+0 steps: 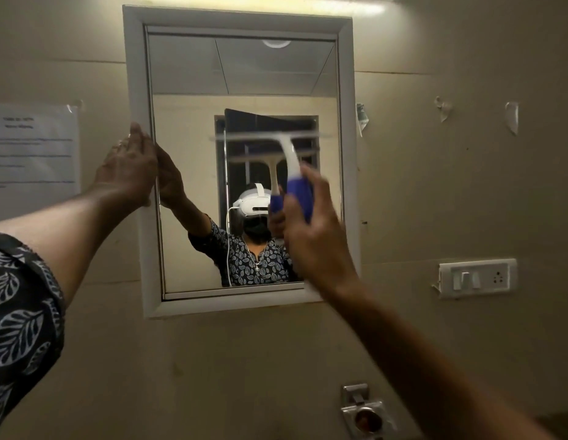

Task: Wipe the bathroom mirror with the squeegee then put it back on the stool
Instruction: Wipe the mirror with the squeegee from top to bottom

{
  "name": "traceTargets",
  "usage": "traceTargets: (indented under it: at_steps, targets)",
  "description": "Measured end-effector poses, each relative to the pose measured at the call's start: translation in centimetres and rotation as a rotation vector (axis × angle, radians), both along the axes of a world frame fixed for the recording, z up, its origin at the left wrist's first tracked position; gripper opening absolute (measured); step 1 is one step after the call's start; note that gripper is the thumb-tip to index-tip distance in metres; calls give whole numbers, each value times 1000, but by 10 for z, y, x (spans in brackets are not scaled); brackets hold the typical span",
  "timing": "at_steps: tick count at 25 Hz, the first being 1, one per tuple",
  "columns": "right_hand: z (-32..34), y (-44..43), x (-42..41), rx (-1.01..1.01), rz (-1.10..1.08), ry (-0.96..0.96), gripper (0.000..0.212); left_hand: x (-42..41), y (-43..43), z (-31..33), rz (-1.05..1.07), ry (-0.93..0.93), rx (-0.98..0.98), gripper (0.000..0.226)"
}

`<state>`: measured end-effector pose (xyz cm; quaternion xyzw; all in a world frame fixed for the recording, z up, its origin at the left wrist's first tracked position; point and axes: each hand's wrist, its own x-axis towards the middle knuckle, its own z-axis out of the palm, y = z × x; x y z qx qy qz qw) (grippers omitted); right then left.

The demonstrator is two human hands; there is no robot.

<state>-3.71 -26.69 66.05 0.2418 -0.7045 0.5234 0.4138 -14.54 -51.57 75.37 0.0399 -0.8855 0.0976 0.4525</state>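
Note:
A white-framed mirror hangs on the beige wall straight ahead. My right hand grips the blue handle of the squeegee, whose white neck rises to a wide blade lying across the glass at about mid-height; the blade is blurred. My left hand rests on the mirror's left frame edge, fingers extended along it. The glass reflects a person with a white headset and both arms. The stool is not in view.
A taped paper notice hangs left of the mirror. A switch and socket plate sits on the wall at right, with tape scraps above. A metal fixture protrudes from the wall below.

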Motion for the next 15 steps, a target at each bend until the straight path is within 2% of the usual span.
traceTargets:
  at_steps: [4,7,11,15]
  targets:
    - [112,-12,-29,6,-71,117,40,-4,-2,-1,8,4,4,109]
    - [149,-25,-47,55,-127,112,37,-5,-4,0,18,1,-6,110]
    - [125,-35,-64,30,-134,83,42,-6,-5,-1,17,-5,-13,111]
    - [45,-46,-71,-33,-112,103,44,-5,-4,0,27,-11,-19,111]
